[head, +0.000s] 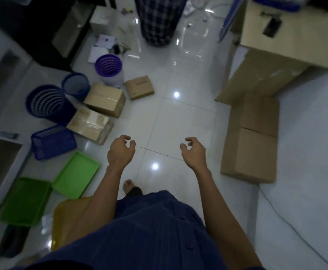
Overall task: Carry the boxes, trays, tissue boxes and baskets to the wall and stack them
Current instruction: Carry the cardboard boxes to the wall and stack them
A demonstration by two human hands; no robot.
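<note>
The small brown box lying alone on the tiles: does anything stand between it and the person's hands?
Nothing visible does. Only glossy floor lies between the small brown box and the left hand and right hand, both empty.

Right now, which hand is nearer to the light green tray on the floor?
Left. The left hand hovers just right of the light green tray; the right hand is farther right, near the stacked cardboard boxes.

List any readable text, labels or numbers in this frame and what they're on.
Nothing is legible.
Faint print on top of the small cardboard box: too blurred to read.
Faint marks on the taped cardboard box: too blurred to read.
</note>
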